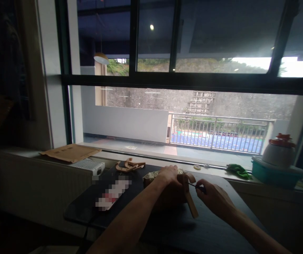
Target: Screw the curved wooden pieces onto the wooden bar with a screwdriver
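My right hand (211, 194) is closed around the dark handle of a screwdriver (201, 189). Its thin shaft points left and meets a light-brown curved wooden piece (192, 206) on the side of a brown box-shaped object (164, 195). Crinkled pale wrapping (151, 174) shows along the top of that object. My left hand (169, 175) grips the object from above, its thumb towards the wooden piece; the fingertips are partly hidden. The object sits on a dark table (217, 225). Further back on the tabletop lie more curved wooden pieces (130, 165).
A blurred-out flat item (114, 194) lies on the table's left. Beyond stand a brown envelope (70, 152) and a white vented device (89, 165). On the sill are a tape roll (197, 167), green cloth (238, 171), teal container (277, 173) and white jug (278, 153), below a large window.
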`<state>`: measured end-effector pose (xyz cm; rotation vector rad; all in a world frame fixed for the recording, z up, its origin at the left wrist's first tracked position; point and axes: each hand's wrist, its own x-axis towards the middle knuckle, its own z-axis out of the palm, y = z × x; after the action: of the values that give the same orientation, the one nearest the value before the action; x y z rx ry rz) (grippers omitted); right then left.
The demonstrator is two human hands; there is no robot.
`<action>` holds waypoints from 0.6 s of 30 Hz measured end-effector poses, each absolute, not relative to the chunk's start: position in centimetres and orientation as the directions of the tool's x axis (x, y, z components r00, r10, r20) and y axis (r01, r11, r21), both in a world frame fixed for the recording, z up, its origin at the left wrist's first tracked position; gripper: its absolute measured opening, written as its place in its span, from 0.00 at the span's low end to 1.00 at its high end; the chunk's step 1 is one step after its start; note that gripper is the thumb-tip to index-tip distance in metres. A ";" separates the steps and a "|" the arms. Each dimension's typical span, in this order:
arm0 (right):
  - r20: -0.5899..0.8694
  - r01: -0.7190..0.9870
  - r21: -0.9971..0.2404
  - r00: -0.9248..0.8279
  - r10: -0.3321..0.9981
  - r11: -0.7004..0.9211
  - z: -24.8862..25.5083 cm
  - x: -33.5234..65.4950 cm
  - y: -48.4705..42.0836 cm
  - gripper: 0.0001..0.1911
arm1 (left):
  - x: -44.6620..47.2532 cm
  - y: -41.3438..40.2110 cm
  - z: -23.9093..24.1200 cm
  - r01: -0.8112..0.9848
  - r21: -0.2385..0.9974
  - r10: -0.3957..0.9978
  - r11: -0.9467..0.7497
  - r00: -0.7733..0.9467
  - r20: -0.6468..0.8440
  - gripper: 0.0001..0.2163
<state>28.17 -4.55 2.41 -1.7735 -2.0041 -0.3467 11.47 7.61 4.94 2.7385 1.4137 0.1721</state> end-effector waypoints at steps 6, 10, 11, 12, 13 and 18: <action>0.473 0.957 0.044 -0.273 0.838 0.286 2.9 28.6 -4.4 0.11 | 11.4 8.0 5.1 0.817 0.087 0.822 -0.570 0.566 0.060 0.37; 0.480 0.969 0.000 -0.218 0.850 0.248 2.2 28.6 -4.1 0.09 | 11.4 8.0 5.1 0.815 0.099 0.821 -0.571 0.569 0.051 0.36; 0.487 0.977 -0.032 -0.170 0.856 0.212 1.9 28.5 -4.1 0.09 | 11.4 7.9 5.1 0.815 0.102 0.821 -0.571 0.569 0.048 0.35; 0.494 0.983 -0.068 -0.117 0.861 0.173 1.7 28.4 -4.1 0.09 | 11.4 7.8 5.1 0.815 0.104 0.821 -0.570 0.568 0.046 0.35; 0.499 0.986 -0.101 -0.066 0.864 0.133 1.6 28.3 -4.1 0.11 | 11.4 7.7 5.2 0.817 0.105 0.823 -0.568 0.566 0.045 0.35; 0.502 0.988 -0.135 0.001 0.865 0.078 1.7 28.0 -4.6 0.11 | 11.4 7.5 5.5 0.826 0.103 0.832 -0.554 0.552 0.045 0.34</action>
<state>28.02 -4.64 1.70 -1.8273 -1.9044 -0.3562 11.37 7.47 5.55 2.7062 1.4481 0.1359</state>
